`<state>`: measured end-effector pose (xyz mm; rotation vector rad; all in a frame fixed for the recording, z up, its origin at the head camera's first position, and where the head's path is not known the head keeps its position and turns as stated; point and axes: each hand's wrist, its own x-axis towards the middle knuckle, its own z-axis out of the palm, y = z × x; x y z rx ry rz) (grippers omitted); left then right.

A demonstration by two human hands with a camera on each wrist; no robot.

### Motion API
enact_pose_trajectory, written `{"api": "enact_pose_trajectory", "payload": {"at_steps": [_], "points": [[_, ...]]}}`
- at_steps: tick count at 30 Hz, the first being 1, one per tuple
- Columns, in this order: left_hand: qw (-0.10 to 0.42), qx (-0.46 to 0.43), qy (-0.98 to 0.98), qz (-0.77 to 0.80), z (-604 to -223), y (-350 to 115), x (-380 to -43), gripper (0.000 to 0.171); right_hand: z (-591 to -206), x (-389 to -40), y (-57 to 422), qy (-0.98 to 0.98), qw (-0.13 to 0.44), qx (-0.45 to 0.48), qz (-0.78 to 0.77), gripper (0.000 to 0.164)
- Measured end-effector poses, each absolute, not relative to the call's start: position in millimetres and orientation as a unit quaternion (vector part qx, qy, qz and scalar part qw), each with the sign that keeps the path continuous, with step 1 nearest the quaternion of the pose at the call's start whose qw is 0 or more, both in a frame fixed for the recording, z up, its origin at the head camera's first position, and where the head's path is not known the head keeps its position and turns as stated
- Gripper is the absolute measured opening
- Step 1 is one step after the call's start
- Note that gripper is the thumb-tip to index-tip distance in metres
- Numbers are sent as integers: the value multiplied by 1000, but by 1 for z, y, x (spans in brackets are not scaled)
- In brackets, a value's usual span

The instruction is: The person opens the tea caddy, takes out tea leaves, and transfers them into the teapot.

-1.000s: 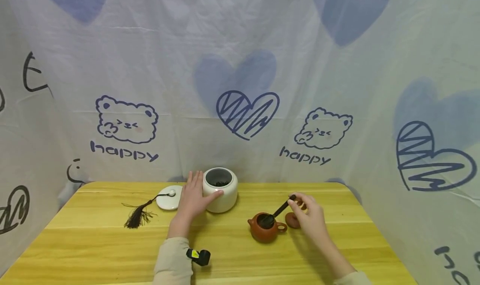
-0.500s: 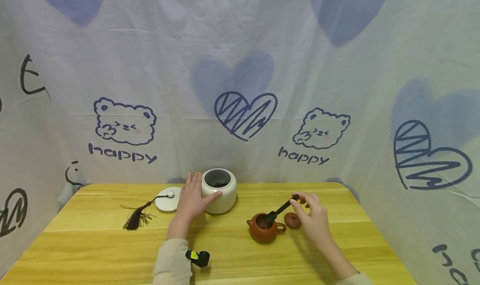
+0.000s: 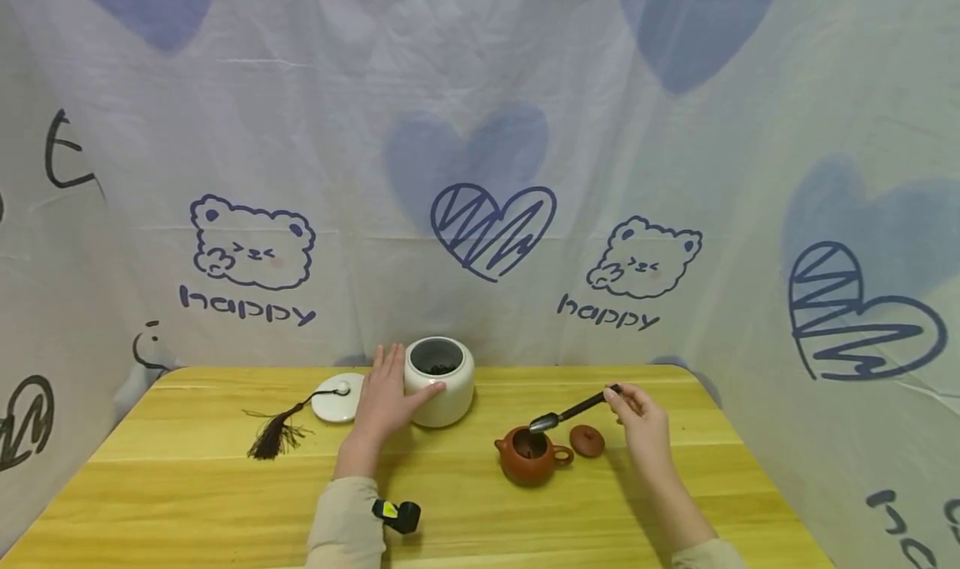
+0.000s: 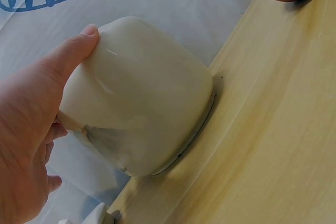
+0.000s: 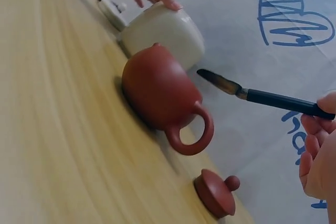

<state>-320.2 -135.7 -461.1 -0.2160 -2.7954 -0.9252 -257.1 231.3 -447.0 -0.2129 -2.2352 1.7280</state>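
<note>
A white jar with dark contents stands at the back of the table. My left hand rests against its left side, fingers stretched out and thumb laid on its shoulder; the left wrist view shows the jar upright beside the thumb. My right hand pinches the dark handle end of a small scoop. The scoop's metal head hovers just above the mouth of a reddish-brown clay teapot, nothing heaped on it. Some dark bits show inside the pot. Its lid lies right of the handle.
A white jar lid with a black tassel lies left of the jar. The wooden table ends at a printed cloth hanging behind and at both sides.
The scoop has lifted out of the teapot's mouth and turned so its metal bowl shows, as my right hand moved right. My left hand and the jar hold still.
</note>
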Motion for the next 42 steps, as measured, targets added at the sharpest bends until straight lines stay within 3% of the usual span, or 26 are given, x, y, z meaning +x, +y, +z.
{"api": "enact_pose_trajectory", "payload": {"at_steps": [8, 23, 42], "points": [[97, -74, -943, -309, -462, -135, -321, 111, -432, -269, 222, -735, 147, -91, 656, 41], [104, -75, -943, -308, -463, -137, -322, 111, -393, -307, 178, -698, 181, -9, 692, 32], [103, -73, -940, -316, -461, -135, -319, 109, -397, -347, 105, -731, 175, 27, 659, 26]]}}
